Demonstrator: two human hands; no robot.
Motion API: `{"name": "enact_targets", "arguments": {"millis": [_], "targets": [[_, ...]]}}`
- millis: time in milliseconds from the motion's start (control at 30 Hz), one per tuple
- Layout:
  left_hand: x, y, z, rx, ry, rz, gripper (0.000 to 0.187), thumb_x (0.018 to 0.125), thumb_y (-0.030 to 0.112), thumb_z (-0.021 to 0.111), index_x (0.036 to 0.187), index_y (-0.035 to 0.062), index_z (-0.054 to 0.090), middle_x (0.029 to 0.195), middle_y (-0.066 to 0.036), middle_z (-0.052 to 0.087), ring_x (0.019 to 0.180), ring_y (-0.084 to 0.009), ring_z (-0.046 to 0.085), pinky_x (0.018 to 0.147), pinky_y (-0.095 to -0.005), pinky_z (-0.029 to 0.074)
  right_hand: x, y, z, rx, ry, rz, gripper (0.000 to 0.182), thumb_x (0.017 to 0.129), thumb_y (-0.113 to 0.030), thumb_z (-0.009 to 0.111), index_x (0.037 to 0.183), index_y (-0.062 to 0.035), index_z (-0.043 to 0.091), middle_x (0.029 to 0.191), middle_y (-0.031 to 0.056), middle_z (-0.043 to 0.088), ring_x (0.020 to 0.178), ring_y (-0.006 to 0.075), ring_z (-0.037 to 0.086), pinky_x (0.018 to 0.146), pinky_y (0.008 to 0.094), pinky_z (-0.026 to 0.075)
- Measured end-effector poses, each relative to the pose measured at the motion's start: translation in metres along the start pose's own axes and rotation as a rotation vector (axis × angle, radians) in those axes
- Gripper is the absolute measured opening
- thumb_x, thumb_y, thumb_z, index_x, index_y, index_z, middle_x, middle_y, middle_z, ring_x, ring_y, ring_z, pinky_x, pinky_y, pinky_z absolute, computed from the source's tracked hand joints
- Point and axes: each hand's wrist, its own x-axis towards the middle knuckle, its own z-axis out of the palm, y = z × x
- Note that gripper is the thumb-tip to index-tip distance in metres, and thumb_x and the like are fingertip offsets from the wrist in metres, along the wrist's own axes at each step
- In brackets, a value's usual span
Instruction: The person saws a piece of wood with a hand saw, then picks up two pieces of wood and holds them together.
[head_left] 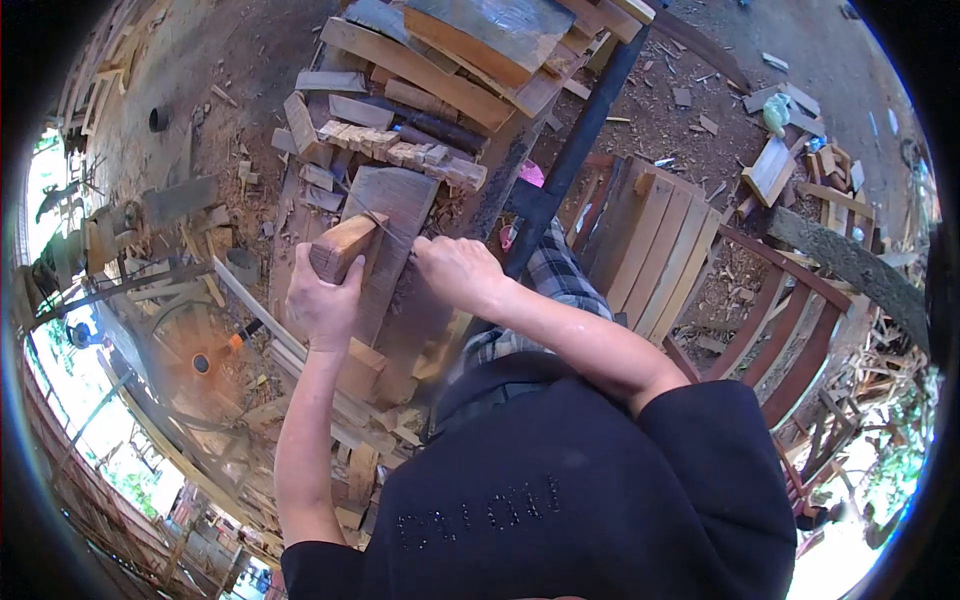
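My left hand grips a reddish-brown wood block from its near end, the thumb on one side and fingers on the other. Beneath the block lies a flat grey-brown board. Just right of the block, my right hand is closed around one end of a thin tool, whose dark, narrow shaft reaches up and left to the block's far end. The tool's handle is hidden in the fingers, so its kind is unclear.
Carved wood pieces lie in a row beyond the board. Stacked planks stand at the top. A dark metal post slants past on the right, near a slatted wooden bench. An orange round blurred object is at left.
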Motion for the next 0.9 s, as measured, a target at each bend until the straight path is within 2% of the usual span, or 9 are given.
{"name": "enact_targets", "arguments": {"millis": [100,233,333,467,567,667,767,867,900], "targets": [[0.003,0.004,-0.002,0.010,0.007,0.001,0.051,0.069,0.029,0.084,0.103,0.0076,0.053,0.086,-0.016,0.067,0.080,-0.0373,0.067,0.070,-0.0463,0.051,0.033,0.012,0.013,0.016,0.137,-0.067,0.019,0.092,-0.015,0.047,0.092,-0.0022,0.060,0.079,0.0236,0.067,0.077,0.0421,0.068,0.068,0.0523,0.053],[0.003,0.006,-0.004,0.013,0.013,0.032,0.050,0.069,0.029,0.084,0.102,0.0079,0.053,0.086,-0.015,0.067,0.080,-0.0369,0.067,0.070,-0.0462,0.051,0.034,0.018,0.015,0.031,0.102,-0.051,0.023,0.096,-0.023,0.049,0.090,-0.0025,0.056,0.079,0.0246,0.065,0.077,0.0443,0.065,0.069,0.0538,0.051],[0.002,0.011,-0.005,0.031,0.021,0.017,0.050,0.069,0.028,0.084,0.103,0.0078,0.053,0.086,-0.016,0.067,0.080,-0.0373,0.067,0.070,-0.0462,0.051,0.020,0.014,0.011,0.025,0.086,-0.007,0.021,0.094,-0.017,0.046,0.094,-0.0021,0.060,0.083,0.0246,0.068,0.081,0.0433,0.067,0.072,0.0525,0.053],[0.004,0.012,-0.006,0.045,0.033,0.017,0.050,0.069,0.028,0.084,0.103,0.0078,0.053,0.086,-0.017,0.067,0.081,-0.0380,0.067,0.070,-0.0463,0.051,0.045,0.024,0.019,0.041,0.098,0.023,0.024,0.096,-0.020,0.047,0.094,-0.0009,0.060,0.083,0.0240,0.068,0.082,0.0419,0.068,0.072,0.0515,0.054],[0.004,0.009,-0.003,-0.025,0.027,0.054,0.050,0.069,0.027,0.084,0.103,0.0077,0.053,0.086,-0.017,0.067,0.080,-0.0382,0.067,0.070,-0.0461,0.051,0.029,-0.002,0.007,-0.020,0.112,-0.038,0.022,0.097,-0.023,0.048,0.094,-0.0020,0.056,0.084,0.0223,0.067,0.079,0.0401,0.068,0.070,0.0495,0.055],[0.001,0.005,-0.003,0.008,-0.008,-0.002,0.050,0.069,0.027,0.084,0.103,0.0076,0.053,0.087,-0.017,0.067,0.081,-0.0375,0.067,0.070,-0.0458,0.051,-0.010,-0.048,-0.024,-0.040,0.114,-0.100,0.015,0.093,-0.015,0.050,0.095,-0.0010,0.054,0.082,0.0202,0.066,0.075,0.0376,0.069,0.065,0.0465,0.056],[0.001,0.008,-0.005,0.049,-0.025,-0.027,0.050,0.069,0.027,0.084,0.103,0.0080,0.053,0.087,-0.016,0.067,0.081,-0.0370,0.067,0.070,-0.0454,0.051,0.000,-0.037,-0.020,-0.074,0.149,-0.145,0.013,0.090,-0.013,0.053,0.093,-0.0010,0.054,0.081,0.0185,0.066,0.074,0.0370,0.069,0.064,0.0451,0.056],[0.000,0.006,-0.004,0.029,-0.004,0.003,0.051,0.068,0.029,0.084,0.103,0.0086,0.054,0.088,-0.015,0.067,0.081,-0.0363,0.067,0.070,-0.0454,0.051,0.046,0.010,0.017,-0.125,0.130,-0.137,0.012,0.087,-0.011,0.054,0.092,-0.0017,0.057,0.082,0.0214,0.067,0.077,0.0385,0.069,0.070,0.0470,0.055],[0.000,0.003,-0.003,0.031,0.014,0.028,0.051,0.068,0.029,0.084,0.103,0.0088,0.054,0.088,-0.015,0.068,0.081,-0.0360,0.067,0.070,-0.0455,0.051,0.043,0.011,0.013,-0.047,0.106,-0.108,0.016,0.090,-0.015,0.053,0.094,-0.0009,0.059,0.083,0.0227,0.067,0.079,0.0397,0.068,0.072,0.0490,0.054]]}}
